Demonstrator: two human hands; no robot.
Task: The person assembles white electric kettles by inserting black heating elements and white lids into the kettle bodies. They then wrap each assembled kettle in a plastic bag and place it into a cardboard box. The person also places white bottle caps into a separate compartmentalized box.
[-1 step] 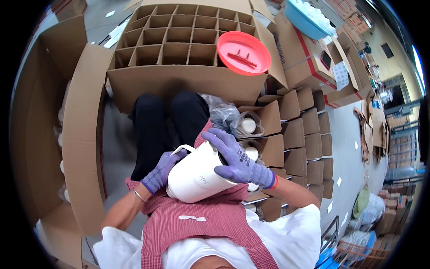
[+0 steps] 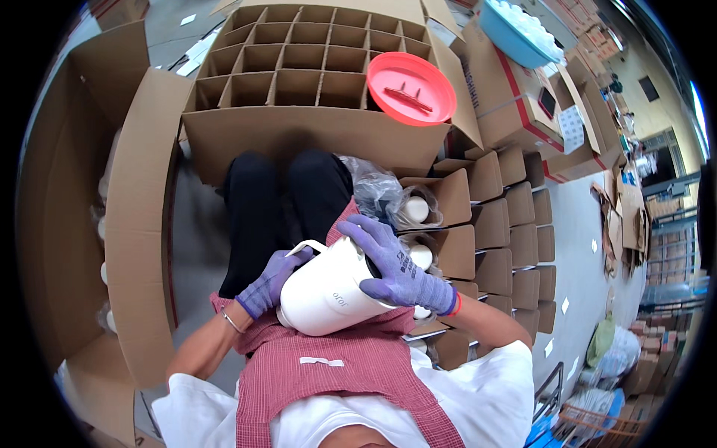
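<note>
A white jug with a looped handle lies tilted across my lap, its base toward the left and its dark mouth toward the right. My left hand, in a purple glove, is closed on the jug's side near the handle. Spread over the mouth end is my right hand, also gloved, with its thumb on the near side of the rim and its fingers on the far side. Its palm hides much of the mouth, so whether anything is inside it cannot be seen.
An open carton with cardboard dividers stands ahead, a red plastic basin on its right corner. To the right is a divided carton holding plastic-wrapped white items. A tall open carton is at left. A blue basin sits on boxes.
</note>
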